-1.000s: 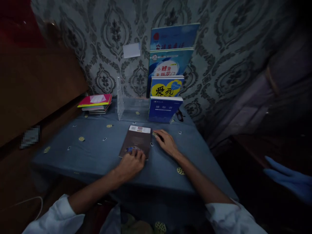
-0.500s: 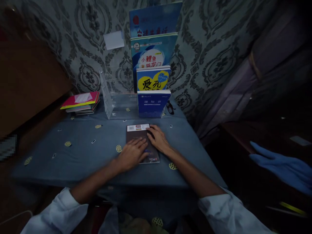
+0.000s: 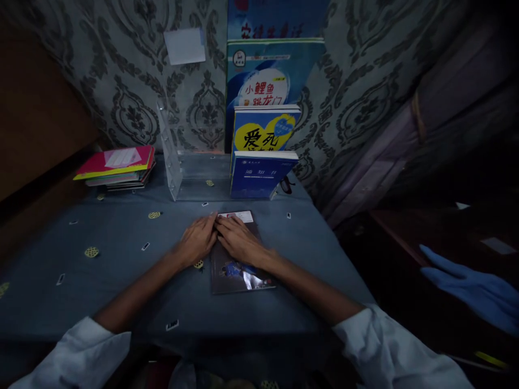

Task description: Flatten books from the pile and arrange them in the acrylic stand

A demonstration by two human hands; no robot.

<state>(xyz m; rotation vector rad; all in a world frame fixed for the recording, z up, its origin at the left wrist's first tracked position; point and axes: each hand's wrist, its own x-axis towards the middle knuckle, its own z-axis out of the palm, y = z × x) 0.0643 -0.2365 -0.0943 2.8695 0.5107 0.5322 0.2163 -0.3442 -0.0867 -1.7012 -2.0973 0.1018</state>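
Note:
A dark-covered book (image 3: 239, 273) lies flat on the blue tablecloth (image 3: 121, 259) in front of me. My right hand (image 3: 239, 241) rests flat on its upper half, fingers stretched towards the far left corner. My left hand (image 3: 197, 241) lies beside it at the book's left edge, fingers extended and touching the far corner. The fingertips of both hands meet near the white barcode strip (image 3: 241, 216) at the book's top.
A clear acrylic stand (image 3: 182, 173) holds several upright books (image 3: 263, 135) against the patterned wall. A stack of thin books with a pink cover (image 3: 117, 167) lies at the back left. Another person's blue-gloved hand (image 3: 474, 292) reaches in at the right.
Both hands slid up to the book's far end; the left hand moved off the cover to its left edge. The book now lies closer and straighter. The camera tilted forward.

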